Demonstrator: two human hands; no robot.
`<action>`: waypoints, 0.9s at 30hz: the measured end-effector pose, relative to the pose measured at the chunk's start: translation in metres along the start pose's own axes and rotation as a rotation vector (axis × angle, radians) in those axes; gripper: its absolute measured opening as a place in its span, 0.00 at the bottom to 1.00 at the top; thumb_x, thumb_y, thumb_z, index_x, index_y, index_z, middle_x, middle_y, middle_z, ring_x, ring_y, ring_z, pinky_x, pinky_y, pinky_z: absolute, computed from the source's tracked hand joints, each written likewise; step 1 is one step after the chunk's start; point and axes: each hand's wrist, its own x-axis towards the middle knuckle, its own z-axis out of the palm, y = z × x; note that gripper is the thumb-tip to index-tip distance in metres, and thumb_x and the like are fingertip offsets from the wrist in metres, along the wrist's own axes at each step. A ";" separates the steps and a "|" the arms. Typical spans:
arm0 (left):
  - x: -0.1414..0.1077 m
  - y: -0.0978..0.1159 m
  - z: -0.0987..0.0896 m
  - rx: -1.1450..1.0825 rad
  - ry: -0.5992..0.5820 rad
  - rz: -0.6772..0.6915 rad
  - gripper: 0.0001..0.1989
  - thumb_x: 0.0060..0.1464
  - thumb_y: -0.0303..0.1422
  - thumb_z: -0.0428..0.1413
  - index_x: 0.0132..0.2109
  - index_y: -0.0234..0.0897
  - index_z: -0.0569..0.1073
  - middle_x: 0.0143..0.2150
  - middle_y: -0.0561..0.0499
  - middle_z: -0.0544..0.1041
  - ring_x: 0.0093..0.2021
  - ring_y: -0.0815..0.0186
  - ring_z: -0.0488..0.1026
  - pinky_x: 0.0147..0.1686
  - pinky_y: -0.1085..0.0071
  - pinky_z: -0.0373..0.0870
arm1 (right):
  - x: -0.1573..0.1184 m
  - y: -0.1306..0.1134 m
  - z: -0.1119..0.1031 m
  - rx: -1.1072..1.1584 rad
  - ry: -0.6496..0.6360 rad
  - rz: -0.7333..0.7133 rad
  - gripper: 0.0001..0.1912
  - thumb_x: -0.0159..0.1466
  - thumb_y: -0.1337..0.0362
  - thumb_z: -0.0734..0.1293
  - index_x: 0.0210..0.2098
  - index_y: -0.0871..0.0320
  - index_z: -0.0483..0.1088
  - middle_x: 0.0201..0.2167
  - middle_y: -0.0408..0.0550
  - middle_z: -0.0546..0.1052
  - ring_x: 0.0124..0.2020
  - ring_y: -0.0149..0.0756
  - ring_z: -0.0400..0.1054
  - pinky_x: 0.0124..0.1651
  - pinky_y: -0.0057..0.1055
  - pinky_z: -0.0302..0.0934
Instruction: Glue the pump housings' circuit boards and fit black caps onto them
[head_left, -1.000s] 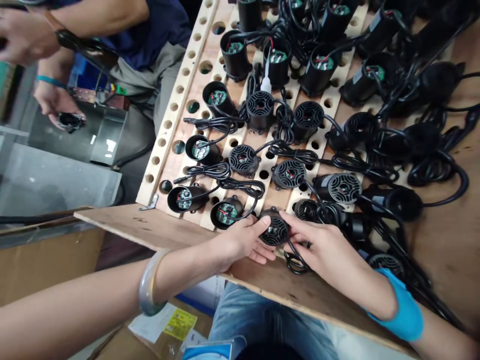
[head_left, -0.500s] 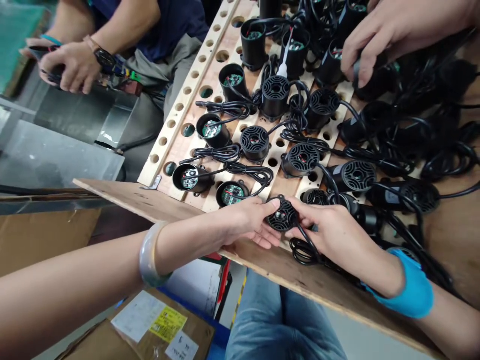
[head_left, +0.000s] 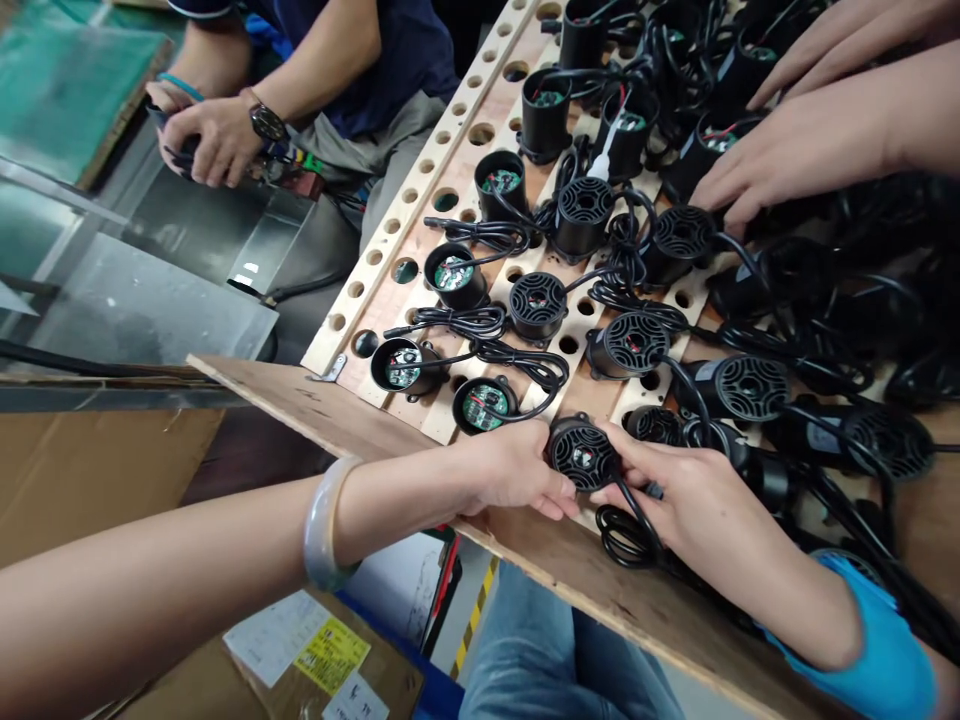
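Near the wooden rack's front edge, a black round housing with a slotted grille cap (head_left: 583,456) faces up between my two hands. My left hand (head_left: 521,468) closes on its left side, fingers curled low against it. From the right, my right hand (head_left: 667,490) grips the same housing between thumb and fingers. A black cable leaves its right side and hangs in a coil (head_left: 624,535) below. Just beyond my left hand, an open black housing (head_left: 484,405) shows a green circuit board. A capped housing (head_left: 634,345) stands a little farther back.
Several more housings and bundled cables crowd the holed wooden rack (head_left: 358,290). A co-worker's hands (head_left: 810,150) reach among them at upper right. Another person's hands (head_left: 206,140) hold a dark part at upper left. A raised board (head_left: 300,400) edges the rack; a cardboard box (head_left: 375,655) stands below.
The whole view has shifted, placing the rack lower and farther right. My left thumb has come off the grille's top and the left fingers are more curled. The co-worker's hands at upper right have moved.
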 end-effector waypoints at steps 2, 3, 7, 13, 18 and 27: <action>0.002 -0.002 -0.001 -0.008 -0.012 0.023 0.07 0.42 0.21 0.59 0.31 0.30 0.71 0.28 0.51 0.75 0.30 0.69 0.74 0.41 0.64 0.73 | -0.001 0.001 0.001 0.009 -0.004 0.003 0.25 0.60 0.72 0.61 0.57 0.58 0.66 0.33 0.45 0.79 0.28 0.32 0.72 0.30 0.24 0.65; 0.002 -0.003 -0.001 -0.006 -0.016 0.027 0.07 0.41 0.21 0.59 0.31 0.30 0.71 0.28 0.51 0.75 0.30 0.69 0.74 0.41 0.64 0.73 | -0.001 0.001 0.001 0.017 -0.007 0.005 0.25 0.60 0.71 0.61 0.57 0.58 0.66 0.33 0.45 0.79 0.28 0.32 0.72 0.31 0.24 0.65; 0.002 -0.003 0.000 -0.023 -0.006 0.015 0.05 0.43 0.22 0.59 0.31 0.31 0.70 0.27 0.51 0.74 0.29 0.69 0.73 0.42 0.63 0.72 | -0.001 0.001 0.001 0.074 -0.024 0.033 0.26 0.61 0.69 0.62 0.59 0.57 0.65 0.29 0.43 0.78 0.26 0.31 0.71 0.31 0.23 0.65; -0.002 0.003 0.006 0.005 0.065 -0.072 0.06 0.48 0.17 0.52 0.30 0.31 0.69 0.25 0.54 0.71 0.27 0.70 0.72 0.40 0.65 0.72 | 0.005 0.001 -0.013 0.407 -0.260 0.246 0.26 0.64 0.63 0.58 0.61 0.57 0.62 0.27 0.42 0.75 0.25 0.30 0.70 0.28 0.25 0.69; -0.001 0.004 0.009 -0.098 0.126 -0.084 0.07 0.59 0.32 0.53 0.41 0.32 0.70 0.25 0.53 0.73 0.27 0.68 0.74 0.38 0.64 0.73 | 0.009 0.002 -0.010 0.577 -0.229 0.469 0.27 0.66 0.51 0.55 0.58 0.59 0.66 0.26 0.45 0.75 0.19 0.30 0.69 0.20 0.26 0.68; 0.010 -0.010 0.012 -0.156 0.221 -0.137 0.20 0.61 0.44 0.48 0.45 0.29 0.70 0.28 0.48 0.76 0.24 0.69 0.74 0.28 0.72 0.72 | 0.015 -0.008 -0.004 0.544 -0.190 0.572 0.22 0.64 0.51 0.58 0.50 0.56 0.70 0.20 0.41 0.70 0.17 0.29 0.65 0.17 0.22 0.64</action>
